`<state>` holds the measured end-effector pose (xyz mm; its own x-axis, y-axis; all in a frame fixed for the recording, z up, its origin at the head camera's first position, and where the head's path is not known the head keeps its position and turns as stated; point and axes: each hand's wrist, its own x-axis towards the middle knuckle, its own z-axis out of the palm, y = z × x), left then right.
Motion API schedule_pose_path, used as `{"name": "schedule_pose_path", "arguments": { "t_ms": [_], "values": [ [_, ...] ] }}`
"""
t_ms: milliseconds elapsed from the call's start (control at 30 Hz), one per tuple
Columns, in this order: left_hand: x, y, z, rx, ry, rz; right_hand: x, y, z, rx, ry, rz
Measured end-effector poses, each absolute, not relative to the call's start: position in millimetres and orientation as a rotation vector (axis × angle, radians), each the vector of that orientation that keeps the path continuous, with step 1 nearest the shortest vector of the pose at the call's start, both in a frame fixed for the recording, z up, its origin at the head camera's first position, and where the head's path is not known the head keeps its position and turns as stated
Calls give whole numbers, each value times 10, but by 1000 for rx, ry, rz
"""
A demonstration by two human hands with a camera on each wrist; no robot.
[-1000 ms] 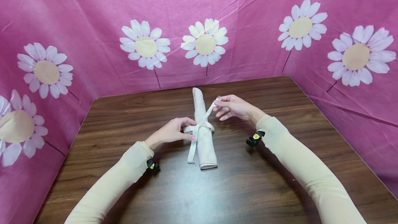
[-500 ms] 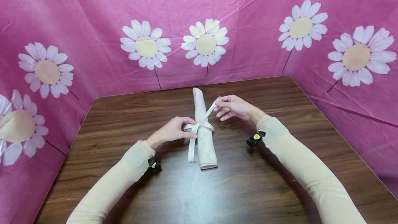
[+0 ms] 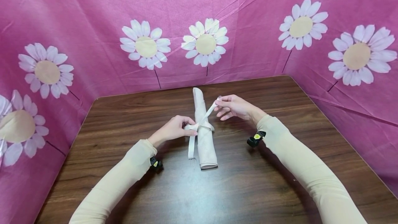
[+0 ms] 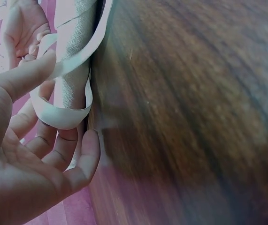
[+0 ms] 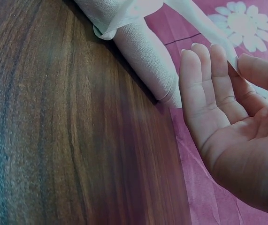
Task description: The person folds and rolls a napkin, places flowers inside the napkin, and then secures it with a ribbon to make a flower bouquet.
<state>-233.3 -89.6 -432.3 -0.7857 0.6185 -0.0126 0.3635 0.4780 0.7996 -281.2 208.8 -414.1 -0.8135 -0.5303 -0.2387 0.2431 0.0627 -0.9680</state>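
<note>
A rolled pale cloth (image 3: 206, 148) lies lengthwise on the table, with a white ribbon (image 3: 191, 146) round its middle. At the crossing on the roll's left side, my left hand (image 3: 174, 129) pinches the ribbon between thumb and forefinger. One ribbon tail hangs from there toward me, its end frayed. My right hand (image 3: 236, 108) pinches the other tail and holds it up, taut, to the right of the roll. A slack loop of ribbon (image 4: 61, 117) bows out near the left fingers in the left wrist view. In the right wrist view, the right thumb (image 5: 260, 70) presses the ribbon against the forefinger.
The dark wood-grain table (image 3: 149, 196) reaches back to a pink cloth backdrop (image 3: 174, 2) printed with white daisies. Small black wrist cameras hang under both cream sleeves (image 3: 298, 158).
My left hand has shifted slightly forward and right along the ribbon, and the near tail's frayed end has drawn a little away from me. My right hand stays almost still.
</note>
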Motion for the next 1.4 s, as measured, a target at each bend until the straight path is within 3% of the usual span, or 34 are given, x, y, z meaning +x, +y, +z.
{"name": "schedule_pose_path", "arguments": {
  "t_ms": [1400],
  "values": [
    [-2431,-837,-4274,790,2317,1477,-2802,2154,-4147,-260,1796,-1813]
  ]
}}
